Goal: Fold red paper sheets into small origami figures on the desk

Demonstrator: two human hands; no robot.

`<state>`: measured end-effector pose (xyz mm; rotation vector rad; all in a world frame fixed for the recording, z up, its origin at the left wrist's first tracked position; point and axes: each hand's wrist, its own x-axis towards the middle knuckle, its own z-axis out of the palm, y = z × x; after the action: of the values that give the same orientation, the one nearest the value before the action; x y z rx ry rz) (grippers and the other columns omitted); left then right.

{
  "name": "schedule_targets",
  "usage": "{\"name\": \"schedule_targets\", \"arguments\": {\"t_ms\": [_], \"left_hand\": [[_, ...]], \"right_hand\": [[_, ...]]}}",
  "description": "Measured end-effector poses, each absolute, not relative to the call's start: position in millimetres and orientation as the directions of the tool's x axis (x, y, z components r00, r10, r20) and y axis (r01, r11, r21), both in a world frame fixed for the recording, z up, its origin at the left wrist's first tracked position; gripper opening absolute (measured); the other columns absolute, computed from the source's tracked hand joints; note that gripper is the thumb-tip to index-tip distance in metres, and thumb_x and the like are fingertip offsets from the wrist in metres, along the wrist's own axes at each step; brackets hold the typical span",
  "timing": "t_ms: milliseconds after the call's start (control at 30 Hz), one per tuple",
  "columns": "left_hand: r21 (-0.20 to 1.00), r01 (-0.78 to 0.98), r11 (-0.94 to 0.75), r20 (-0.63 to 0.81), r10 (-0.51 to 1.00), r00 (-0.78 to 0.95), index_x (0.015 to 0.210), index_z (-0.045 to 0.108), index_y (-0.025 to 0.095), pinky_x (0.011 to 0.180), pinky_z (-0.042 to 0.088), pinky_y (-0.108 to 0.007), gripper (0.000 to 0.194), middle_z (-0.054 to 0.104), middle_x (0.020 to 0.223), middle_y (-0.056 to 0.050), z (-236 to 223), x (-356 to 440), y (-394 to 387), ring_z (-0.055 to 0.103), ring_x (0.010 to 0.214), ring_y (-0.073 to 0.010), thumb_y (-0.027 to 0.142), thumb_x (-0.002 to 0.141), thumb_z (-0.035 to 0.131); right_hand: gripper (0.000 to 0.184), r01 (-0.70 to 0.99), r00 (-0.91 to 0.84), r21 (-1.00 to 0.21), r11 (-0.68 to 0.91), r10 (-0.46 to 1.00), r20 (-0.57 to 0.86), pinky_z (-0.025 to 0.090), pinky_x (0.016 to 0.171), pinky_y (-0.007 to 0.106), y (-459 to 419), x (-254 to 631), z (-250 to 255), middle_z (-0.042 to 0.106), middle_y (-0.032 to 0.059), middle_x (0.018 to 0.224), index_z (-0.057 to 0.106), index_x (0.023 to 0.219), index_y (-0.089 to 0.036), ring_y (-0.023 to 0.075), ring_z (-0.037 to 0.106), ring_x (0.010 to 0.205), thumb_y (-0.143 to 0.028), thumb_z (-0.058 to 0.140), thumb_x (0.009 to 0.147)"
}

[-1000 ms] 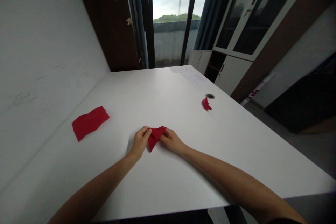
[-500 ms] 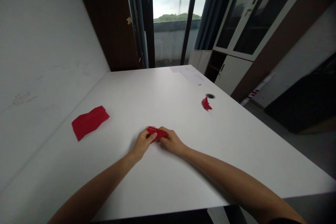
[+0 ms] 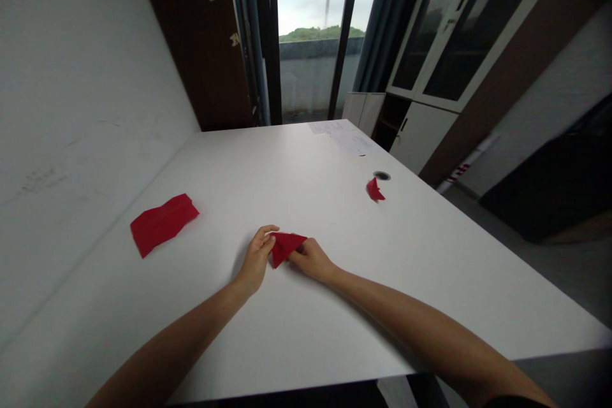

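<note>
A red piece of folded paper (image 3: 285, 247), triangular with one point toward me, is held between my two hands just over the white table (image 3: 268, 178). My left hand (image 3: 258, 255) pinches its left corner, thumb on the near face and the other fingers bent behind. At the right corner, my right hand (image 3: 310, 258) grips the paper with curled fingers, partly hidden behind it. Off to the left lies a larger creased red sheet of paper (image 3: 165, 223). A small folded red paper shape (image 3: 375, 190) sits on the right side of the table.
Near the small red shape is a round cable hole (image 3: 382, 175) in the tabletop. White paper sheets (image 3: 349, 140) lie at the far right corner. A wall (image 3: 71, 108) borders the table's left side, and a cabinet (image 3: 425, 134) stands beyond its right edge.
The folded paper has been turned so that more of its triangular face shows. My left thumb has shifted toward its left corner, and the left fingers have loosened slightly.
</note>
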<state>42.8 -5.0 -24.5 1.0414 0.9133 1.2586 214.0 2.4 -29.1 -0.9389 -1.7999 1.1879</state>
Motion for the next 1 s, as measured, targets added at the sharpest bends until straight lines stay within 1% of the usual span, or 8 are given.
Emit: {"name": "schedule_targets", "arguments": {"t_ms": [167, 300, 400, 467, 533, 667, 833, 1000], "left_hand": [[0.983, -0.151, -0.107, 0.120, 0.990, 0.079, 0.097, 0.065, 0.017, 0.096, 0.044, -0.032, 0.018, 0.066, 0.112, -0.008, -24.7, 46.2, -5.6, 0.060, 0.107, -0.0198, 0.032, 0.089, 0.059], [0.972, 0.094, -0.216, 0.216, 0.976, 0.003, 0.097, 0.063, 0.018, 0.085, 0.047, -0.030, 0.013, 0.064, 0.101, -0.006, -26.6, 46.3, -5.5, 0.060, 0.096, -0.0179, 0.025, 0.088, 0.057], [0.894, 0.273, -0.355, 0.376, 0.926, -0.027, 0.104, 0.059, 0.020, 0.080, 0.048, -0.029, 0.018, 0.060, 0.106, -0.006, -21.0, 46.7, -10.0, 0.059, 0.096, -0.0174, 0.019, 0.086, 0.058], [0.812, 0.382, -0.441, 0.474, 0.880, 0.009, 0.105, 0.060, 0.021, 0.086, 0.047, -0.032, 0.020, 0.057, 0.109, -0.006, -14.0, 47.2, -15.0, 0.057, 0.101, -0.0180, 0.015, 0.088, 0.054], [0.742, 0.455, -0.492, 0.513, 0.854, 0.087, 0.101, 0.063, 0.021, 0.092, 0.046, -0.034, 0.021, 0.056, 0.108, -0.006, -7.0, 47.9, -19.9, 0.055, 0.105, -0.0189, 0.011, 0.089, 0.049], [0.693, 0.485, -0.534, 0.496, 0.841, 0.217, 0.109, 0.061, 0.022, 0.099, 0.045, -0.037, 0.028, 0.057, 0.111, -0.006, -0.4, 50.6, -25.1, 0.055, 0.109, -0.0202, 0.010, 0.086, 0.053], [0.702, 0.505, -0.502, 0.421, 0.865, 0.275, 0.121, 0.055, 0.023, 0.095, 0.049, -0.037, 0.040, 0.058, 0.117, -0.007, -1.7, 53.4, -26.5, 0.058, 0.104, -0.0209, 0.020, 0.082, 0.066], [0.747, 0.506, -0.431, 0.372, 0.902, 0.220, 0.124, 0.056, 0.025, 0.091, 0.052, -0.035, 0.032, 0.063, 0.117, -0.005, -7.0, 52.0, -25.6, 0.063, 0.098, -0.0178, 0.021, 0.093, 0.051]], "right_hand": [[0.012, 0.165, -0.395, -0.907, 0.388, 0.868, 0.300, 0.038, 0.063, 0.022, -1.8, 216.3, -23.6, 0.060, -0.0028, 0.072, 0.061, 0.084, -0.016, 0.0112, 0.051, 0.065, -0.013, 0.050, 0.081], [0.007, 0.228, -0.359, -0.889, 0.396, 0.883, 0.302, 0.035, 0.059, 0.021, -4.7, 215.4, -23.7, 0.056, -0.0045, 0.066, 0.055, 0.079, -0.017, 0.0106, 0.048, 0.061, -0.012, 0.052, 0.076], [0.007, 0.262, -0.343, -0.877, 0.402, 0.889, 0.305, 0.033, 0.058, 0.021, -6.6, 213.9, -22.9, 0.055, -0.0052, 0.065, 0.052, 0.078, -0.018, 0.0105, 0.047, 0.060, -0.013, 0.055, 0.076], [0.009, 0.270, -0.322, -0.876, 0.399, 0.895, 0.309, 0.033, 0.057, 0.021, -7.3, 213.8, -21.5, 0.054, -0.0056, 0.065, 0.051, 0.081, -0.019, 0.0105, 0.046, 0.059, -0.013, 0.055, 0.075], [0.013, 0.281, -0.282, -0.877, 0.390, 0.907, 0.313, 0.033, 0.057, 0.021, -7.1, 214.7, -19.8, 0.054, -0.0059, 0.066, 0.051, 0.085, -0.020, 0.0105, 0.045, 0.058, -0.012, 0.053, 0.074], [0.013, 0.375, -0.195, -0.855, 0.359, 0.932, 0.306, 0.032, 0.057, 0.022, -4.9, 218.1, -16.9, 0.056, -0.0047, 0.067, 0.052, 0.091, -0.020, 0.0114, 0.046, 0.058, -0.016, 0.053, 0.079], [0.011, 0.527, -0.173, -0.774, 0.351, 0.936, 0.307, 0.032, 0.058, 0.023, -4.5, 219.6, -13.5, 0.059, -0.0035, 0.069, 0.053, 0.094, -0.021, 0.0128, 0.050, 0.059, -0.020, 0.053, 0.083], [0.019, 0.569, -0.177, -0.737, 0.366, 0.929, 0.325, 0.035, 0.063, 0.024, -6.9, 218.6, -9.3, 0.062, -0.0025, 0.076, 0.054, 0.100, -0.022, 0.0136, 0.053, 0.065, -0.017, 0.053, 0.081]]}}
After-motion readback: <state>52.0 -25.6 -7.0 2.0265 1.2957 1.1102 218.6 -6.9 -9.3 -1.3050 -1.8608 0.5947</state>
